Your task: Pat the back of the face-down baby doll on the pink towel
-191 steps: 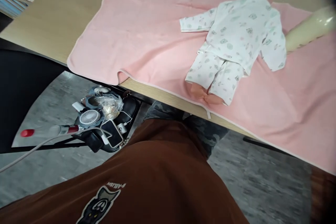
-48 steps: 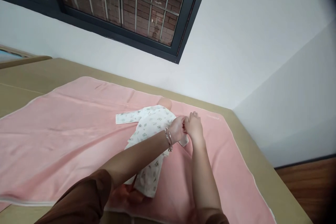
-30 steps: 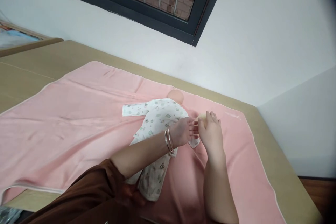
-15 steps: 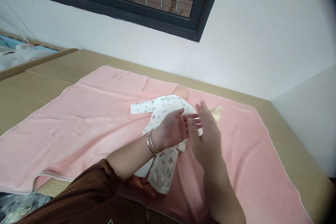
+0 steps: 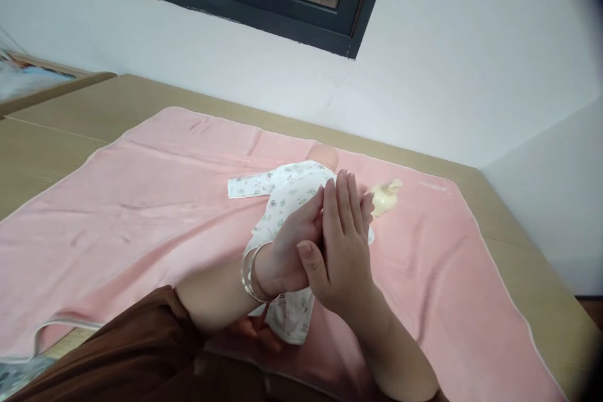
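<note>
My left hand (image 5: 294,248), with bracelets at the wrist, lies palm to palm against my right hand (image 5: 346,251). Both hands have their fingers stretched out, and no object shows between them. Below them a baby doll (image 5: 323,156) lies on a pink blanket (image 5: 174,182), its head pointing away from me. It wears a white printed outfit (image 5: 289,191); my hands and forearms hide much of its middle. Just right of my fingertips is a pale yellow object (image 5: 384,200) that looks like a small pump bottle lying on the blanket.
The blanket covers most of a wooden surface (image 5: 56,132). A white wall (image 5: 438,75) and a dark-framed window (image 5: 282,12) stand behind it. At the far left is a wood-edged bin (image 5: 38,78) holding pale material. Clear plastic (image 5: 21,374) shows at the lower left.
My right hand has swung left onto my left hand, so the palms now meet. The yellow object shows more fully. The view has tilted down slightly.
</note>
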